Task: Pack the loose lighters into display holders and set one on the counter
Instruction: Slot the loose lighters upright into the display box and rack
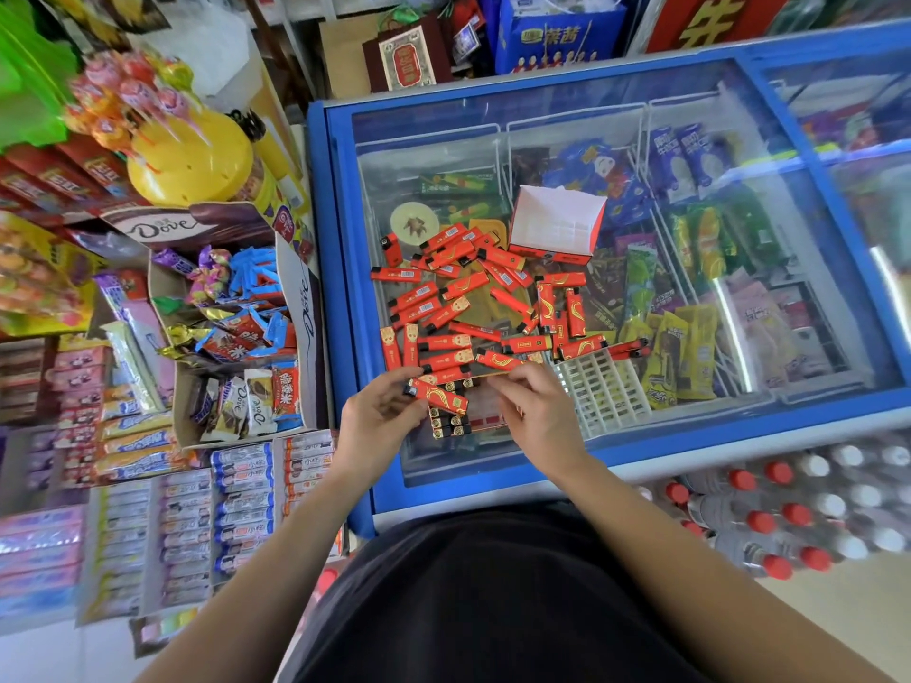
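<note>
Several loose red lighters point(458, 293) lie scattered on the glass lid of a blue chest freezer point(340, 308). My left hand point(379, 421) grips one red lighter point(437, 395) with gold swirls, held flat above a display holder point(458, 416) that has several lighters standing in its near-left slots. My right hand point(537, 411) pinches the far edge of that holder. A white plastic grid insert point(601, 391) lies just right of my right hand. An empty red-and-white display box point(557, 226) sits open behind the pile.
Ice-cream packs fill the freezer baskets under the glass. To the left stand Dove chocolate boxes point(236, 308), a yellow lollipop stand point(192, 155) and rows of gum. Red-capped water bottles point(779, 515) are stacked at the lower right, below the freezer edge.
</note>
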A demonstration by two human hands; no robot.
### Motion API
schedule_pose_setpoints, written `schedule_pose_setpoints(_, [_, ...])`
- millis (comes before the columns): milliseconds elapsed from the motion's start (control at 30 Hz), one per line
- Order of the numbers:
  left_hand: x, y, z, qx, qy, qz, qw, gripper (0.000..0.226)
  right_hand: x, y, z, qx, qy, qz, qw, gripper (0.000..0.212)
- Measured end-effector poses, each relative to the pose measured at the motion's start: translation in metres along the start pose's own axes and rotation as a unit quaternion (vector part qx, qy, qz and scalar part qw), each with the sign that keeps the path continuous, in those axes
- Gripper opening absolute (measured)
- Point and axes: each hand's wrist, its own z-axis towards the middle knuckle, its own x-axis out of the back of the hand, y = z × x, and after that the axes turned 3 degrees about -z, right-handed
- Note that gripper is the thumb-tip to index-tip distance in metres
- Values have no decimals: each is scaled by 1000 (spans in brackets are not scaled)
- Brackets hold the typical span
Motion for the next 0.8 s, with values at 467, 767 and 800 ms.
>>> schedule_pose_setpoints(467, [-38,13,10,-75,13,208,975,26,14,8,-5,-145,-98,126,977,52])
schedule_pose_setpoints(767, [-67,-1,21,-117,53,325,937,26,14,11,-14,-166,-140,154,964,66])
schedule_pose_setpoints(800, [-70,0,22,-108,65,330,935,26,14,11,-15,-169,-140,159,963,67])
